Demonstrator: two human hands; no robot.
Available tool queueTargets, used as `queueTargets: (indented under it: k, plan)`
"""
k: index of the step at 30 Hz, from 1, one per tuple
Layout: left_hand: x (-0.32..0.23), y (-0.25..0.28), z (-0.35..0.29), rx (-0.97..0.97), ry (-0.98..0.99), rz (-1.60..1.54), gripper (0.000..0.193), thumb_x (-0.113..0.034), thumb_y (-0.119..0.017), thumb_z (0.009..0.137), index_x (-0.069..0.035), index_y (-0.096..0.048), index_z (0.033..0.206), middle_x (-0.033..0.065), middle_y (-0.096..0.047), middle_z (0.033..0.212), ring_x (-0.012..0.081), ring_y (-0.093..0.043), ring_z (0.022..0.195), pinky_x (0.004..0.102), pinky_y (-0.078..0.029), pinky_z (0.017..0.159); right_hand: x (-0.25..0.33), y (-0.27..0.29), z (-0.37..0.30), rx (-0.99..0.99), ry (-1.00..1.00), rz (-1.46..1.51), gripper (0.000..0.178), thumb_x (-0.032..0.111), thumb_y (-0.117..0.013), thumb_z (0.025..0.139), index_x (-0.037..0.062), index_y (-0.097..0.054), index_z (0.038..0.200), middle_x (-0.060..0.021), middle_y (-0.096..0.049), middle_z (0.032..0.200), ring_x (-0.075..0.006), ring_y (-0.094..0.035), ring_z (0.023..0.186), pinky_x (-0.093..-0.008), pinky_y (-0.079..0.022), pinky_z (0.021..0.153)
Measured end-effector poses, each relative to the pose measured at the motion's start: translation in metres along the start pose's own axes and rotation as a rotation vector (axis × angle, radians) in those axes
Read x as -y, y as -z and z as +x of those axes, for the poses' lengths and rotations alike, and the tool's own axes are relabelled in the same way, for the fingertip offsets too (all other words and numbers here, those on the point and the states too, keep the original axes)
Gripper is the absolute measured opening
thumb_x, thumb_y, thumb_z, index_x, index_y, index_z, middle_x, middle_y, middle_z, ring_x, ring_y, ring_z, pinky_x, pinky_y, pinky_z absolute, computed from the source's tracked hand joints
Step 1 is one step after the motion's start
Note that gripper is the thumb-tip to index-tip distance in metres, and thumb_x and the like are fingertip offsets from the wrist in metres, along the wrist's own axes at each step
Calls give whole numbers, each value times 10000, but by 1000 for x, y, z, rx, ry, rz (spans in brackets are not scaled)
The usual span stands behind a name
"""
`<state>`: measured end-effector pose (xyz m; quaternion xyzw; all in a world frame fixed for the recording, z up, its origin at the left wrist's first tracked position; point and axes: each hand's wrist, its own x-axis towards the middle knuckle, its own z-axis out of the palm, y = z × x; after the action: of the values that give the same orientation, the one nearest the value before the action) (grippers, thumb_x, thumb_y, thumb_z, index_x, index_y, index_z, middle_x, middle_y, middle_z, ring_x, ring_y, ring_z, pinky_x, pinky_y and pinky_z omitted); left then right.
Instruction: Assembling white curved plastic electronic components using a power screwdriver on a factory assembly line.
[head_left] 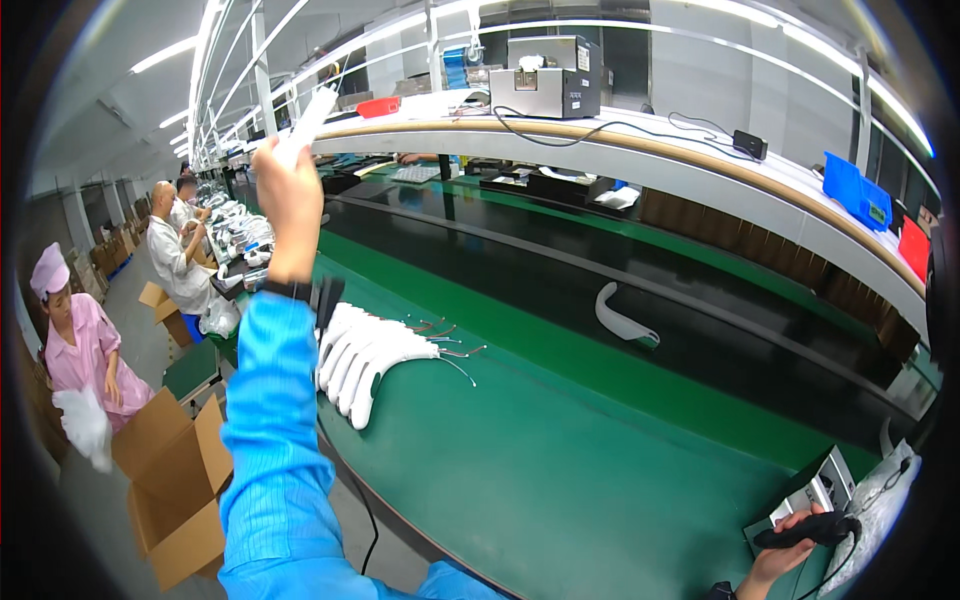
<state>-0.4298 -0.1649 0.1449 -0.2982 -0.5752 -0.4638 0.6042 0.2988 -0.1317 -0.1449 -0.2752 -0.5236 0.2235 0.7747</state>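
Note:
My left hand [288, 190], raised at the end of a blue sleeve with a dark band at the wrist, is closed around a slim white stick-like object [316, 115] whose kind I cannot make out. At the lower right, my right hand [783, 560] grips a black handheld tool [808, 530] with a cable trailing from it. That hand is beside a grey box with a dark socket [822, 487]. Below my left forearm, several white curved housings [365, 355] lie side by side on the green table [500, 470], thin wires sticking out of their ends.
One white curved shell [622, 318] lies on the dark conveyor belt [700, 310]. An overhead shelf [640, 130] carries a metal box [545, 85] and blue bins [857, 190]. Clear plastic wrapping [875, 520] is at right. Co-workers [85, 345] and an open carton [175, 490] are at left.

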Motion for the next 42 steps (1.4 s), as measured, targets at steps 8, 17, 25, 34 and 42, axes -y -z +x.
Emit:
queueTargets:
  k: [8,17,25,34,42]
  plan:
    - [6,-180,24,503,-387,100,315,-190,-646,813,-83,-483,1060,169,-548,1049,397,-602,887,479,-496,747,25,-56,3,17,151,-224,583,572,-362,933,-5,-444,906,-128,-477,722,-223,-470,582,-292,-409,511]
    - [-53,-171,-69,167,46,-466,415,-14,-516,836,-20,-439,1243,181,-491,1215,331,-560,970,402,-450,859,2,-8,-10,-60,-32,-56,753,609,-432,897,-45,-377,1268,-36,-439,790,-96,-418,632,-215,-349,574]
    - [-255,-75,-279,991,364,-1072,254,-57,-574,817,-26,-519,1063,108,-565,988,192,-588,837,305,-468,766,7,-20,-11,-39,-135,46,821,698,-513,793,11,-401,1228,-37,-478,748,-125,-465,609,-253,-411,567]
    - [-446,-77,-421,1392,-452,-703,672,-313,-733,729,-174,-455,1325,140,-415,1388,353,-340,1316,493,-336,1040,7,-27,-11,-96,-146,54,808,698,-516,784,-8,-428,1166,-76,-529,725,-150,-525,585,-280,-466,577]
    - [-462,-10,-361,1402,-96,-1414,355,-13,-679,734,-25,-582,1075,122,-595,1076,298,-591,1004,344,-477,826,24,-19,-10,-57,-204,-42,846,721,-564,733,-17,-460,1133,-73,-544,729,-146,-539,626,-266,-458,570]
